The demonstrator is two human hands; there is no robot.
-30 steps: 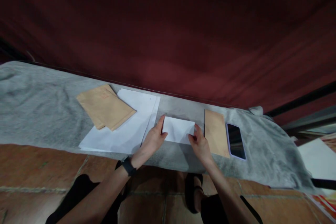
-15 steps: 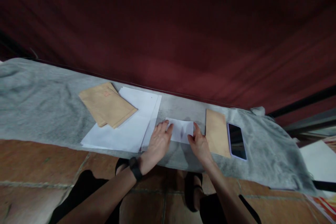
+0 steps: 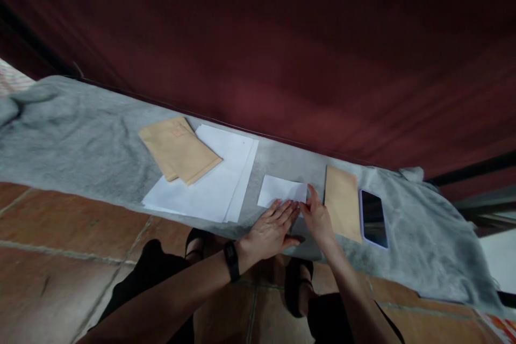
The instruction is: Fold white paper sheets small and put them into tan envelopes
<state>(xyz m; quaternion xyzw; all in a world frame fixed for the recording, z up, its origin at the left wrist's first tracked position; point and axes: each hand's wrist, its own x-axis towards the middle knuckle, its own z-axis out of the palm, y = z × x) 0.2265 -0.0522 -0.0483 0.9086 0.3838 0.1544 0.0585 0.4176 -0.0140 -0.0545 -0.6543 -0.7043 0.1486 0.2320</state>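
Note:
A folded white sheet of paper (image 3: 281,189) lies on the grey cloth in front of me. My left hand (image 3: 274,228) rests on its near edge, fingers stretched out and flat, thumb apart. At the paper's right end, my right hand (image 3: 317,215) has its thumb and fingers closed around the corner. The fingertips of both hands almost meet at the near right corner, which they partly cover. Just right of my right hand lies a brown envelope (image 3: 342,201).
Left of the folded paper, brown envelopes (image 3: 181,148) overlap a stack of white sheets (image 3: 220,188). A phone (image 3: 373,219) in a lilac case lies beyond the right envelope. The narrow grey cloth-covered surface (image 3: 92,134) runs along a dark red curtain (image 3: 258,64); tiled floor (image 3: 100,236) is below.
My left hand has slid right and nearer me, from the paper's left end to its near edge. My right hand stays at the right end. The view has shifted slightly.

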